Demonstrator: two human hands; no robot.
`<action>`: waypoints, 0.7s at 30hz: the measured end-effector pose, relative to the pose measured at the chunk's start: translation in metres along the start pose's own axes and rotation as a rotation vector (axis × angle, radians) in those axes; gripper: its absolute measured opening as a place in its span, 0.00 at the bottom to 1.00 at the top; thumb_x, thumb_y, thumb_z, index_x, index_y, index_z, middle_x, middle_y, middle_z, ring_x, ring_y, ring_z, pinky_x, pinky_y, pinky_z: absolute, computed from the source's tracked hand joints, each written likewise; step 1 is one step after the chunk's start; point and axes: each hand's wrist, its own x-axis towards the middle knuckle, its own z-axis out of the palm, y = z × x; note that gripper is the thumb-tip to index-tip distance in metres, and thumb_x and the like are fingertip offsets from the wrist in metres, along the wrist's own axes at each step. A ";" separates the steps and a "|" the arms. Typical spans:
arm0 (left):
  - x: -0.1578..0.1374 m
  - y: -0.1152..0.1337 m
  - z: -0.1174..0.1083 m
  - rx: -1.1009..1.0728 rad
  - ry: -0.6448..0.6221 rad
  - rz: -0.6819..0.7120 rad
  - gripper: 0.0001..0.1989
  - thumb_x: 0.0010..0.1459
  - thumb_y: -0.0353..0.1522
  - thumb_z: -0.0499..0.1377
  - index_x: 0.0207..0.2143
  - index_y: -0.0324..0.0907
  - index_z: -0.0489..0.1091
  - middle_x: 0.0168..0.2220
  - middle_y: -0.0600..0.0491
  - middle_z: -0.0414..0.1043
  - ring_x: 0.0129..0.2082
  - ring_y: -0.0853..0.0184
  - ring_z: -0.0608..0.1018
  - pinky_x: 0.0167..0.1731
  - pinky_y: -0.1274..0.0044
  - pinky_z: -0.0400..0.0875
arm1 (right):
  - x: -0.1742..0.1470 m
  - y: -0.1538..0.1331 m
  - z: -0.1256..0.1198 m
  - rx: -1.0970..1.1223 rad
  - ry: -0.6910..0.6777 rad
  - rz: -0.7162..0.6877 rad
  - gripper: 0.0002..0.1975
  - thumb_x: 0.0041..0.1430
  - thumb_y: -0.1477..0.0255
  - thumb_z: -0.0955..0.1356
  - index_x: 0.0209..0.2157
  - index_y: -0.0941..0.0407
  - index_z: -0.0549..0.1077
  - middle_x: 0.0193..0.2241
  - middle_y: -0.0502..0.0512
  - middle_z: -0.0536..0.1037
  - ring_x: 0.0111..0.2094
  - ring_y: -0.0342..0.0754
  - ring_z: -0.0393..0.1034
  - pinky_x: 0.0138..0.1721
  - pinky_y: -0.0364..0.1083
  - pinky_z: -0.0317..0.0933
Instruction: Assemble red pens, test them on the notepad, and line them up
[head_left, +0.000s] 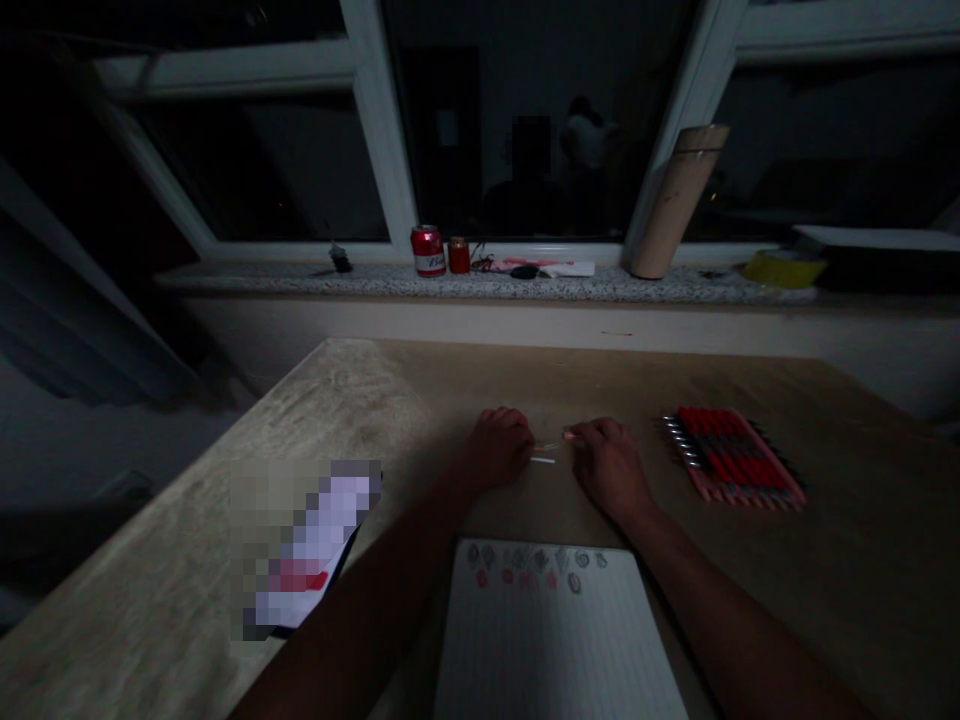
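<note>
My left hand [501, 448] rests on the table with its fingers closed at a short, thin piece whose end shows at the fingertips; most of it is hidden. Facing it, my right hand [611, 470] pinches a small pinkish piece [570, 436]. A thin, clear piece [553, 446] lies in the gap between the hands. Just below that, a slim white stick [543, 461] is on the tabletop. Nearer to me, between my forearms, is a lined notebook [555, 640] with dark and red scribbled marks along its top.
Right of my hands lie rows of red and black pens [727, 455]. A lit phone [315, 555], partly blurred, is beside my left forearm on the table [360, 400]. On the windowsill [360, 282] stand a red can [428, 250], a small red jar [458, 255] and a tall flask [679, 200].
</note>
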 end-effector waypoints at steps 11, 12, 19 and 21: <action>-0.001 -0.023 0.010 -0.653 0.386 -0.414 0.13 0.56 0.40 0.52 0.30 0.39 0.69 0.27 0.53 0.69 0.29 0.68 0.73 0.32 0.76 0.63 | 0.006 0.015 0.011 0.606 0.115 0.262 0.13 0.51 0.66 0.66 0.37 0.57 0.75 0.36 0.57 0.76 0.36 0.50 0.69 0.39 0.49 0.62; -0.001 -0.026 0.009 -0.755 0.434 -0.485 0.13 0.56 0.40 0.53 0.30 0.39 0.69 0.26 0.54 0.69 0.27 0.69 0.72 0.30 0.78 0.63 | 0.007 0.017 0.010 0.706 0.154 0.339 0.14 0.51 0.64 0.66 0.36 0.57 0.75 0.35 0.56 0.77 0.36 0.50 0.70 0.38 0.49 0.62; 0.004 -0.046 0.005 -1.340 0.740 -0.715 0.11 0.46 0.38 0.57 0.25 0.38 0.66 0.19 0.57 0.63 0.18 0.74 0.66 0.20 0.80 0.60 | 0.019 0.033 0.005 1.542 0.551 0.708 0.07 0.47 0.66 0.68 0.23 0.56 0.69 0.21 0.45 0.71 0.24 0.41 0.66 0.30 0.43 0.62; 0.004 -0.048 0.004 -1.379 0.764 -0.720 0.10 0.45 0.37 0.58 0.24 0.38 0.65 0.18 0.58 0.62 0.17 0.75 0.66 0.19 0.80 0.59 | 0.020 0.034 0.003 1.708 0.604 0.769 0.06 0.46 0.69 0.67 0.23 0.56 0.66 0.20 0.44 0.68 0.21 0.39 0.64 0.27 0.42 0.61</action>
